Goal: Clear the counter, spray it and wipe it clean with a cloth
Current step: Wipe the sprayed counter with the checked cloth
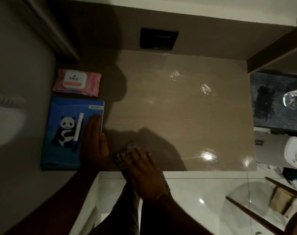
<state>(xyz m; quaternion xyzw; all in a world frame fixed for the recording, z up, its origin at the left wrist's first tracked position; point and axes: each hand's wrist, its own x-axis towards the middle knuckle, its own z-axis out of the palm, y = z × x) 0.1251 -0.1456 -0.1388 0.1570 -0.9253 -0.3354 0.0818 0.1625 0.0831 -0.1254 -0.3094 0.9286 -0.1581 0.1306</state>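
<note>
The light wooden counter (178, 116) shines with wet patches at its middle and front right. At its left lie a pink wet-wipe pack (76, 82) and a blue panda folder (59, 155) with a white pen (78, 131) on top. My left hand (93, 143) rests flat on the folder's right edge, fingers straight and holding nothing. My right hand (144, 172) lies over a dark keypad device (121, 156), like a remote control, at the counter's front edge. Most of the device is hidden under my fingers.
A black wall panel (158, 39) sits behind the counter. To the right are a dark mat (278, 85), a clear glass vessel (293, 99) and a white lidded bin (295, 153). A wooden chair (263, 212) stands on the white floor at the lower right.
</note>
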